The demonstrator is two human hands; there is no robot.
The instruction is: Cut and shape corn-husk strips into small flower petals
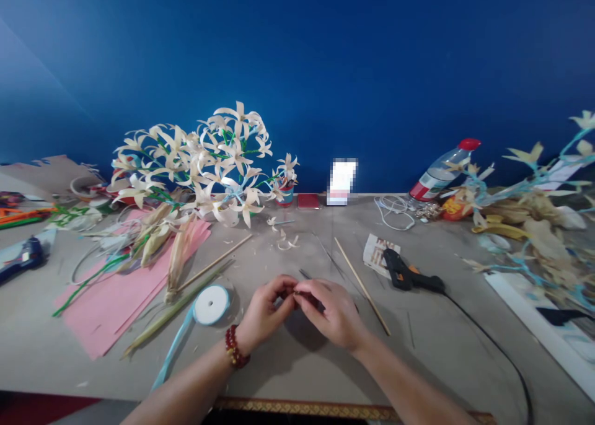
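My left hand (268, 304), with a dark red bead bracelet (236, 347) on the wrist, meets my right hand (331, 310) above the middle of the table. Thumbs and fingers of both are pinched together at the tips. Whatever lies between them is small and mostly covered, and I cannot make it out. Left of my left hand is a roll of light blue tape (211, 305), its loose end trailing toward me. A thin wooden stick (362, 285) lies just right of my right hand. Thin metal tools (328, 253) lie beyond my hands.
White handmade flowers (232, 158) stand at the back left. Pink paper (111, 310), a dry green stalk (176, 310) and another stick (216, 261) lie left. On the right are a black glue gun (411, 273) with its cord, a bottle (439, 171) and a white power strip (543, 326).
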